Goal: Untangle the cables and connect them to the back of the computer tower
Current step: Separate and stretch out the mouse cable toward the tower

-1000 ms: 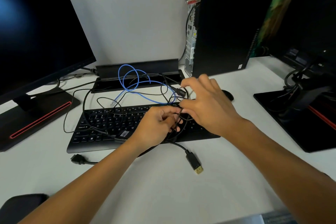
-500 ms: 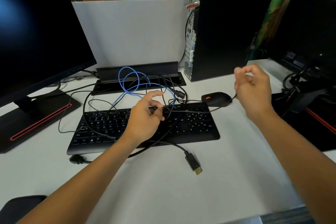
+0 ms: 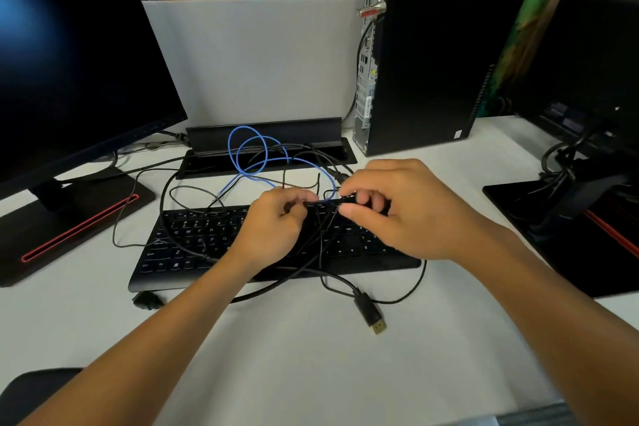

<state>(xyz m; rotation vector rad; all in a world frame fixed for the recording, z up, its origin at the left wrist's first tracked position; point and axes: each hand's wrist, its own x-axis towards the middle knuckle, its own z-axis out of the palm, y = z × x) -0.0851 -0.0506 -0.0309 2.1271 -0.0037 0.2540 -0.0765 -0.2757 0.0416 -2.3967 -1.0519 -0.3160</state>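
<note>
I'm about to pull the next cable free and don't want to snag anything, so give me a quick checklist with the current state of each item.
1. Left hand pinches a thin black cable: ok.
2. Right hand pinches a black plug: ok.
3. Blue cable free of the black ones: not ok, loops cross.
4. DisplayPort plug lying loose on the desk: ok.
5. Tower back panel in view: ok.
6. Which port is free: cannot tell.

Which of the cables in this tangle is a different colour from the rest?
The blue cable, looped above the keyboard near the desk's cable tray. All the other tangled cables are black.
</note>
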